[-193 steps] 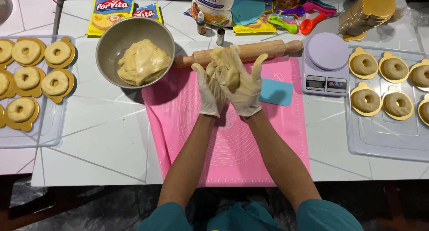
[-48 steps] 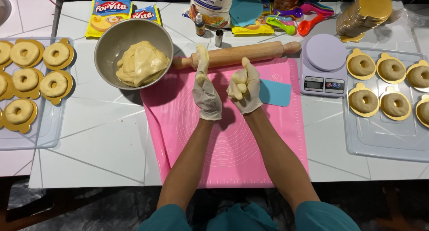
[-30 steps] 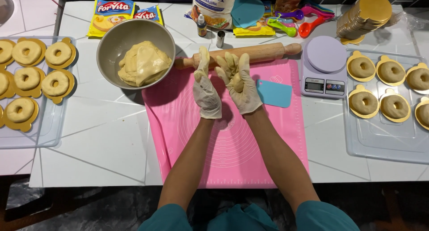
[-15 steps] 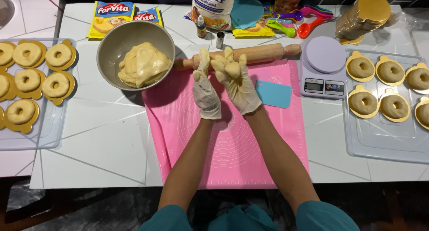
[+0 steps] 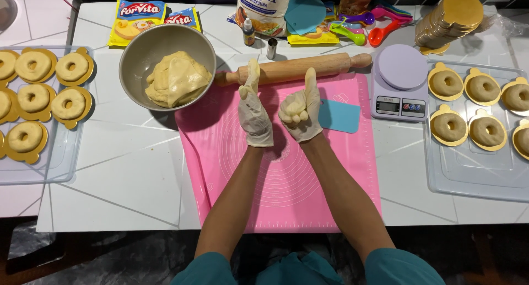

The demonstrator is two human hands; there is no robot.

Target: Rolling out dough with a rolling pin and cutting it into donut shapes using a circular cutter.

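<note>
Pink silicone baking mat (image 5: 286,197) lying at frame centre, gloved right hand (image 5: 300,111) curling around a pale dough lump (image 5: 291,104), thumb pointing up-frame, lump's long axis unclear, gloved left hand (image 5: 254,111) staying open and empty beside it, wooden rolling pin (image 5: 295,69) lying crosswise beyond, steel bowl (image 5: 144,50) sitting upper left.

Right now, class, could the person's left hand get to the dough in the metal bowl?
Probably yes: the left hand is empty, the bowl is open-topped just up-left of it, and nothing stands between it and the dough.
</note>
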